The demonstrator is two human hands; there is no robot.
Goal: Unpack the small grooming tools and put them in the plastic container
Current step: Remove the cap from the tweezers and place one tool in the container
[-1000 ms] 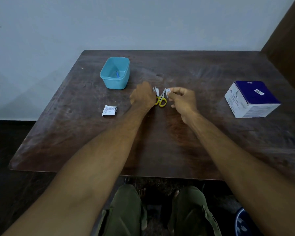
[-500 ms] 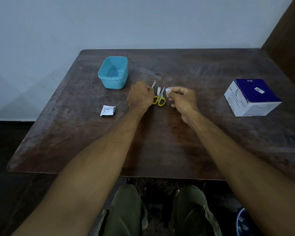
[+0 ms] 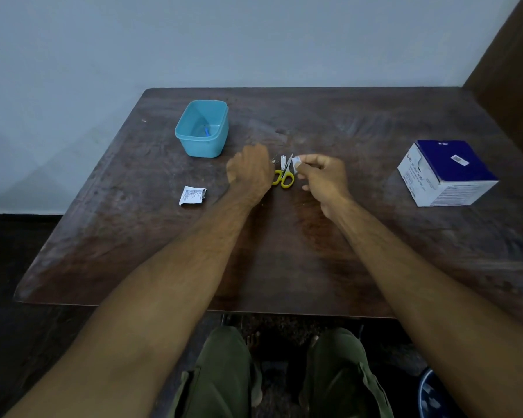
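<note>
While curled knuckles-up just left of the yellow-handled scissors, left hand hid its fingers, grip impossible to tell. Right hand pinched a small white packet beside the blades. Scissors flat on the wooden table; teal plastic container well apart, far left, something small and blue inside

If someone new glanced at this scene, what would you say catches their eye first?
Most likely the two hands meeting at the table's middle: the left hand curled beside small yellow-handled scissors, and the right hand pinching a small white packet. Next, the turquoise plastic container behind the left hand, with something small and blue inside. Then the blue-and-white box far right and a torn white wrapper on the left.
</note>
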